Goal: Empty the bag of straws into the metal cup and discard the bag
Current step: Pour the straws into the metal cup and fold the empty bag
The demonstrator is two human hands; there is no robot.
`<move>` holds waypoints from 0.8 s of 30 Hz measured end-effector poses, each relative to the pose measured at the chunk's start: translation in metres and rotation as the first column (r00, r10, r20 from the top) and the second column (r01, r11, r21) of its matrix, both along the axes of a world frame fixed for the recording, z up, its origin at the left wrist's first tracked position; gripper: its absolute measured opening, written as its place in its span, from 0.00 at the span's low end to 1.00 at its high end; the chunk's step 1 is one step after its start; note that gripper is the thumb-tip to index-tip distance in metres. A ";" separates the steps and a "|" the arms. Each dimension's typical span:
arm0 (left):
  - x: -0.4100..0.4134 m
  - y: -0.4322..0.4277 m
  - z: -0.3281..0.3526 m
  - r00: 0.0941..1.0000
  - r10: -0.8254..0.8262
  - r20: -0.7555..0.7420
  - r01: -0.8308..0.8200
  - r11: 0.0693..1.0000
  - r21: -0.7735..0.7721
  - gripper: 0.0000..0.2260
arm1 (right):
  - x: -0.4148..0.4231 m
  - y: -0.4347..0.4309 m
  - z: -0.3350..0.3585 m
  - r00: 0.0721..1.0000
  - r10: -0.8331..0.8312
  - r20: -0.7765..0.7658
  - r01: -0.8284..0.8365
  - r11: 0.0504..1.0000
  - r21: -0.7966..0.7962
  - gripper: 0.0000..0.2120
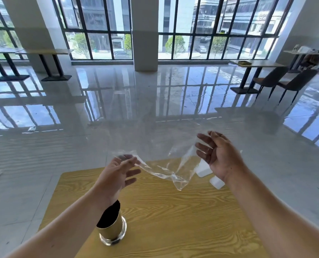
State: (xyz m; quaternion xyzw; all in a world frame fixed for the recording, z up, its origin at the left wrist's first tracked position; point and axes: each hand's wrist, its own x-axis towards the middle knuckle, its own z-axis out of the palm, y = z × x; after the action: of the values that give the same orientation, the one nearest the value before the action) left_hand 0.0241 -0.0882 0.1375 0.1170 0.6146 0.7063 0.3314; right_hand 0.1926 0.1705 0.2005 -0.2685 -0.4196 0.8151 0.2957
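Empty bag [164,172] sags sideways between both hands over the table [173,211], left hand [116,175] apparently pinching one end, right hand [218,155] spread loose, barely brushing the other.

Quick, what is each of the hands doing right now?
Left hand: pinches one end of the clear bag.
Right hand: open, fingers spread beside the bag's other end.

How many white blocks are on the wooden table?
2. One white block lies partly behind the right hand; the other beside that wrist, nearer the camera. Both at the far right edge of the table. The arm may hide more.
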 end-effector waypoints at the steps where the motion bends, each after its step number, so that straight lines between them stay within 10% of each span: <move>1: -0.008 -0.001 0.004 0.999 0.042 0.010 -0.042 0.999 0.031 0.06 | -0.002 -0.003 -0.001 1.000 0.019 0.003 -0.019 1.000 0.004 0.09; 14: -0.117 -0.050 0.057 0.996 0.085 -0.016 -0.079 0.974 0.214 0.09 | -0.018 -0.052 -0.006 0.863 0.405 0.301 -0.456 0.881 0.123 0.13; 19: -0.139 -0.066 0.076 0.985 0.078 -0.152 -0.048 0.981 0.190 0.07 | -0.046 -0.082 0.016 0.835 0.363 0.414 -0.487 0.838 0.247 0.30; 24: -0.150 -0.075 0.090 0.976 0.026 -0.215 0.009 0.987 0.162 0.08 | -0.090 -0.122 0.040 0.861 0.308 0.404 -0.442 0.846 0.297 0.27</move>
State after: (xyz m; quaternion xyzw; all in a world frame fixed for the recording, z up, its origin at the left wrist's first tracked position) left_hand -0.1264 -0.1635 0.2275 0.2169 0.5880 0.7384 0.2489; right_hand 0.1029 0.0486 0.2406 -0.2543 -0.6588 0.7013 0.0971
